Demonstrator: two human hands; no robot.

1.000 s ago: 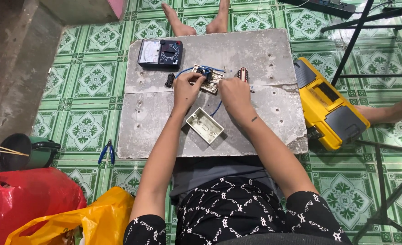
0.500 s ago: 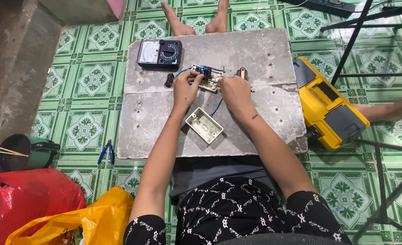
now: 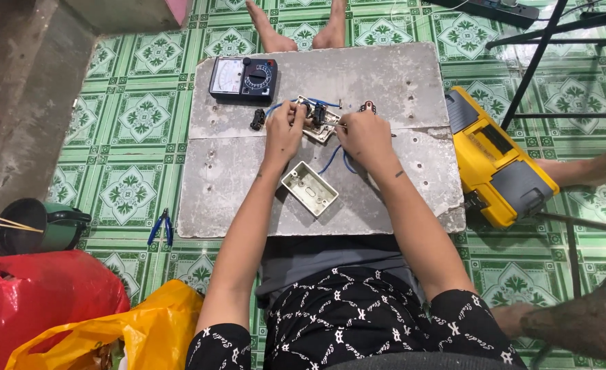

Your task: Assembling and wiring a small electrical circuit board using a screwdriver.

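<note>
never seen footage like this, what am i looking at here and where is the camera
The camera sits on a person's head and looks down, so the two bare arms reaching forward are that person's own. They sit on a green patterned tile floor at a low grey slab used as a work surface.

The left hand and right hand both grip a small switch plate with blue wires. Whether the right hand also holds a tool is too small to tell.

On the slab lie an analogue meter and an empty cream wall box. Beside it on the floor are a yellow tool case, blue-handled pliers and plastic bags. The feet at the top belong to someone else.
</note>
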